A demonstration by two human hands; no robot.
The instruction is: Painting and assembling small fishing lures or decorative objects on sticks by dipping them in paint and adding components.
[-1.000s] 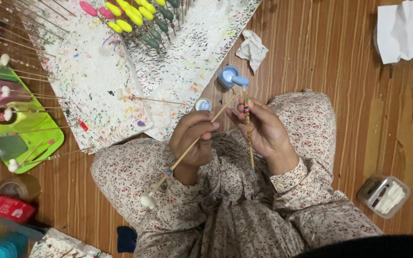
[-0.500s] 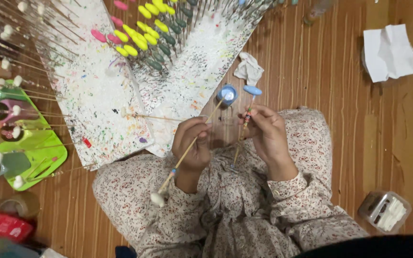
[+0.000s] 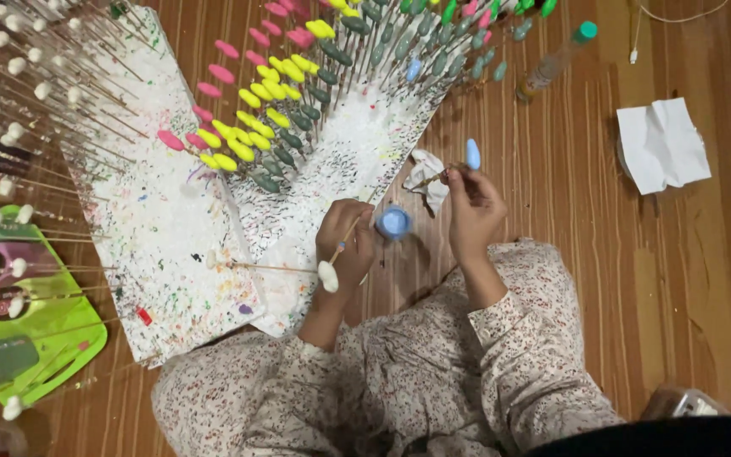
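My left hand (image 3: 344, 245) is closed on a thin wooden stick whose white bulb (image 3: 327, 277) points down toward my lap. My right hand (image 3: 471, 207) is raised further out, pinching another stick with a light blue painted bulb (image 3: 473, 153) at its top. A small round cup of blue paint (image 3: 394, 222) stands on the floor between the two hands. Just beyond it lies a crumpled, stained tissue (image 3: 427, 173). My floral sleeves and lap fill the bottom of the view.
Paint-splattered white boards (image 3: 171, 245) hold rows of sticks with pink (image 3: 213, 89), yellow (image 3: 251, 135) and dark green bulbs (image 3: 315, 72). White-tipped sticks (image 3: 10, 76) fan out at upper left over a green tray (image 3: 52, 338). A green-capped bottle (image 3: 556, 59) and white paper (image 3: 662, 144) lie right.
My right hand has moved up and away from my left, carrying the blue-tipped stick. The left hand has shifted toward the paint cup. The view has tilted forward over the boards.
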